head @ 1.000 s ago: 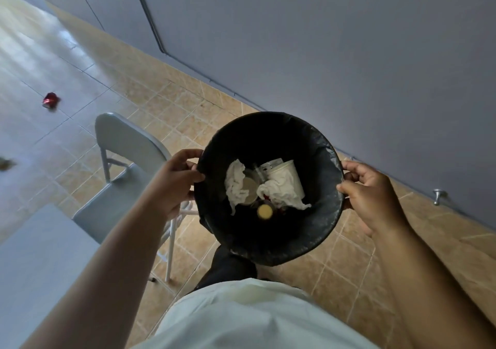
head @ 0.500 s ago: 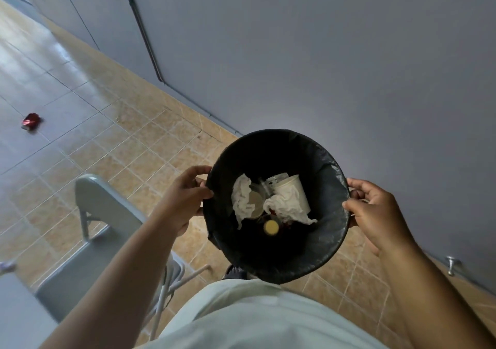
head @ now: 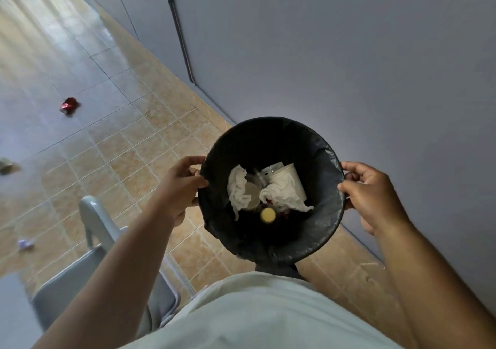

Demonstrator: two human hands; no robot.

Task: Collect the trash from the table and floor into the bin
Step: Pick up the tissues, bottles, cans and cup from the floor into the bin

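Note:
I hold a round black bin (head: 316, 230) lined with a black bag in front of my chest, off the floor. My left hand (head: 178, 187) grips its left rim and my right hand (head: 373, 195) grips its right rim. Inside lie crumpled white tissues (head: 237, 190), a white paper cup (head: 288, 181) and a yellow cap (head: 267, 215). On the tiled floor to the left lie a crushed red wrapper (head: 69, 105), a brownish scrap (head: 6, 165) and a small purple-white scrap (head: 25, 244).
A grey metal chair (head: 91, 276) stands close at my lower left, with a grey table corner (head: 13, 313) beside it. A grey wall (head: 349, 53) runs along the right. Tan floor tiles stretch away to the upper left.
The view has swung left, so the red wrapper sits further into the frame and two more scraps show on the floor. Both hands keep the same hold on the bin.

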